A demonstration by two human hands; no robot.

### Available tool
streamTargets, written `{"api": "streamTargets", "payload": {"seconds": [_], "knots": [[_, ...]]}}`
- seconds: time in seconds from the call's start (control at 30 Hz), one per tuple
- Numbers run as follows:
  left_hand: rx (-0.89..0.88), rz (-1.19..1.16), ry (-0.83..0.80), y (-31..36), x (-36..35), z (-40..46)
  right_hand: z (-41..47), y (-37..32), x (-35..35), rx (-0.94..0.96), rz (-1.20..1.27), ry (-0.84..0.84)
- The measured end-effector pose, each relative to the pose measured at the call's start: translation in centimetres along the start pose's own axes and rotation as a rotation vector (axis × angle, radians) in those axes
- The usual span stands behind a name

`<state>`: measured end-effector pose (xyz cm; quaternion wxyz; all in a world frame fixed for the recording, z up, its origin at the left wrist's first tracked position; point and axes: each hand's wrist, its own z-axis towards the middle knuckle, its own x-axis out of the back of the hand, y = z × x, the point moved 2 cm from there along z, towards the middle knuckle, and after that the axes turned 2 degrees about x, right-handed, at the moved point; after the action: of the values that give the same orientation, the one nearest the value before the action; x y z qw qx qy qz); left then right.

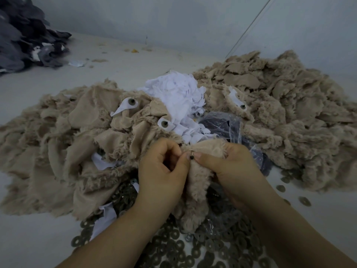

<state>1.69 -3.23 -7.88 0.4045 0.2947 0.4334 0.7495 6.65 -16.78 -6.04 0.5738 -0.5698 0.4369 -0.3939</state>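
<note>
Both hands hold one beige plush fabric piece [199, 182] in the lower middle of the head view. My left hand [164, 171] grips its left edge with curled fingers. My right hand [231, 169] grips its right side, thumb pressed near a small dark stud [192, 157] that pokes through the fabric between my two thumbs. Below the hands lies a heap of grey ring washers [173, 246]. Two finished pieces with white patches and grey eyes [132, 102] lie on the left beige pile [58, 144].
A larger beige plush pile [280, 105] fills the right. White fabric cut-outs [181, 93] sit in the middle, beside a clear plastic bag with dark contents [229, 126]. Dark grey fabric [25, 35] is heaped at the far left. Loose washers [304, 201] dot the white surface.
</note>
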Motion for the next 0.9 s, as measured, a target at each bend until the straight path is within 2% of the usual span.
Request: {"api": "streamTargets", "payload": {"seconds": [0.17, 0.33, 0.57, 0.6, 0.63, 0.73, 0.8, 0.83, 0.9], "knots": [[-0.46, 0.27, -0.061, 0.8, 0.4, 0.1, 0.3, -0.5, 0.5, -0.093, 0.032, 0.01], [-0.487, 0.232, -0.185, 0.6, -0.3, -0.3, 0.4, -0.9, 1.1, -0.147, 0.062, -0.007], [-0.493, 0.311, -0.187, -0.2, -0.3, -0.1, 0.1, -1.6, 1.3, -0.176, -0.057, -0.003], [-0.494, 0.319, -0.187, -0.3, -0.2, -0.1, -0.2, -2.0, 1.2, -0.146, -0.131, -0.014], [-0.501, 0.326, -0.192, -0.4, -0.1, 0.0, -0.3, -2.5, 1.7, -0.092, -0.31, -0.018], [-0.529, 0.313, -0.247, -0.7, -0.1, 0.0, -0.1, -4.2, 4.3, 0.008, -1.215, 0.014], [-0.55, 0.312, -0.281, -0.7, -0.2, -0.1, -0.1, -4.9, 6.1, -0.102, -1.598, -0.086], [-0.563, 0.318, -0.295, -0.7, -0.3, -0.1, -0.2, -4.7, 6.9, -0.188, -1.681, -0.167], [-0.584, 0.335, -0.328, -0.6, -0.5, -0.3, -0.2, -4.0, 8.0, -0.342, -1.699, -0.21]]}}
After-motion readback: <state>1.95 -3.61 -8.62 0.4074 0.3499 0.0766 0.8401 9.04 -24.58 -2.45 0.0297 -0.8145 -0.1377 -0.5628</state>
